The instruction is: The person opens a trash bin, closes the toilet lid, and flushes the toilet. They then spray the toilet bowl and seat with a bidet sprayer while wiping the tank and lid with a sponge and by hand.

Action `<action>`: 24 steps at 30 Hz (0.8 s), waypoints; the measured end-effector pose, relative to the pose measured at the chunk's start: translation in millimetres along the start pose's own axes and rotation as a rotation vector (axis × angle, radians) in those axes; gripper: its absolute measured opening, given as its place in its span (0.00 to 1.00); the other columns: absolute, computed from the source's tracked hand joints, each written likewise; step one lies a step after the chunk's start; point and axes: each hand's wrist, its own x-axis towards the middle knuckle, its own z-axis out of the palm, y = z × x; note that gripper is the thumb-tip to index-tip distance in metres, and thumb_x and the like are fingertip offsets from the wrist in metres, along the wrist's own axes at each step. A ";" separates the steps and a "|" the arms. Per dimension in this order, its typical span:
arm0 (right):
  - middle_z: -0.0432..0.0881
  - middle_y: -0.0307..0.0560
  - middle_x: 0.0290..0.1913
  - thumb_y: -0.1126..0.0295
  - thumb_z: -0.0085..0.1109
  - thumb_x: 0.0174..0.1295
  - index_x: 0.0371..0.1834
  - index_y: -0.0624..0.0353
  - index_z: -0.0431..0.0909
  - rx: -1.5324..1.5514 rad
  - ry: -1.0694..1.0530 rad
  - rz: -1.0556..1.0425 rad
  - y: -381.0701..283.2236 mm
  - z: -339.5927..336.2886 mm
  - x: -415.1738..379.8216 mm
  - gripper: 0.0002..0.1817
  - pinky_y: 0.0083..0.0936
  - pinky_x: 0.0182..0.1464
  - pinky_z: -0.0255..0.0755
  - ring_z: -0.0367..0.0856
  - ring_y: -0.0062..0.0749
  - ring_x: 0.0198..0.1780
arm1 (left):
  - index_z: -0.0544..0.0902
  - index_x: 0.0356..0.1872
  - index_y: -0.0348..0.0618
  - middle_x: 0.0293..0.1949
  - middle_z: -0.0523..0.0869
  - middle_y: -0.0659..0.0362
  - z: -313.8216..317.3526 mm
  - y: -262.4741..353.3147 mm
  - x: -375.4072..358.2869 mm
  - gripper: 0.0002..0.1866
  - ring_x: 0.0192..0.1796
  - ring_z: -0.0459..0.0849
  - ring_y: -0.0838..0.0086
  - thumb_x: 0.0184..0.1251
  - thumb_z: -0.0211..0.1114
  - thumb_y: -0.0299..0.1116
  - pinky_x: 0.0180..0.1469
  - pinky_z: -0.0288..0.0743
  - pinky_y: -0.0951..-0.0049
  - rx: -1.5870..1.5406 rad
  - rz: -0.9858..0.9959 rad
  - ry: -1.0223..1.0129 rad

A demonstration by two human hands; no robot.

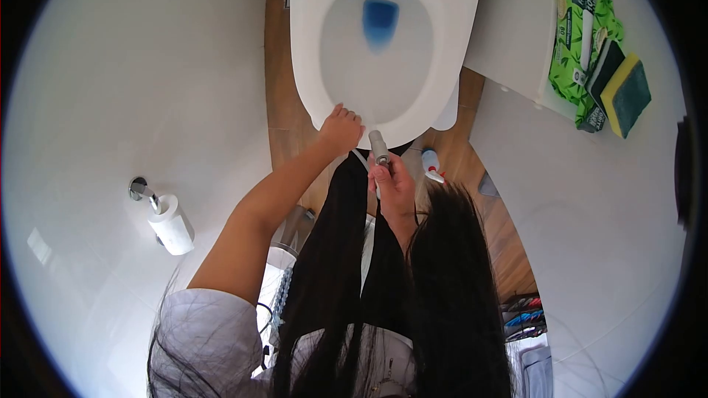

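My right hand (394,186) is wrapped around a handheld bidet sprayer (379,146), its pale grey head pointing toward the front of the toilet bowl. A faint whitish streak just beyond the nozzle may be water. Beside it, my left hand (343,131) rests on the front left of the white toilet seat (306,51), with bent fingers slightly apart over the inner edge. Nothing shows in that hand, though its palm is hidden. Blue liquid colours the bottom of the toilet bowl (346,77).
On the right ledge lie a green wipes pack (568,40) and a yellow-green sponge (625,96). A spray bottle (431,162) stands on the wood-look floor (498,239). A toilet paper roll (173,227) hangs on the left wall.
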 end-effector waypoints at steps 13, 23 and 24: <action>0.74 0.36 0.31 0.65 0.55 0.64 0.52 0.67 0.70 -0.063 0.001 -0.017 -1.4 -1.4 10.4 0.18 0.14 0.34 0.69 0.70 0.15 0.29 | 0.84 0.34 0.42 0.35 0.84 0.49 -74.3 -53.9 71.5 0.15 0.39 0.81 0.53 0.60 0.56 0.42 0.46 0.75 0.56 -0.408 -0.157 -0.031; 0.73 0.40 0.33 0.66 0.49 0.67 0.53 0.69 0.68 0.160 -0.073 -0.404 -101.3 39.3 52.0 0.18 0.15 0.34 0.65 0.68 0.18 0.31 | 0.83 0.38 0.38 0.31 0.85 0.59 -254.2 -41.6 94.4 0.11 0.31 0.82 0.77 0.57 0.60 0.33 0.34 0.75 0.75 -1.036 0.096 0.052; 0.73 0.41 0.33 0.67 0.48 0.67 0.53 0.69 0.68 0.207 -0.083 -0.416 -115.9 47.8 56.7 0.18 0.15 0.34 0.65 0.68 0.19 0.31 | 0.83 0.37 0.38 0.31 0.85 0.55 -270.2 -57.1 98.4 0.12 0.32 0.84 0.72 0.56 0.62 0.35 0.36 0.77 0.72 -0.917 -0.009 0.426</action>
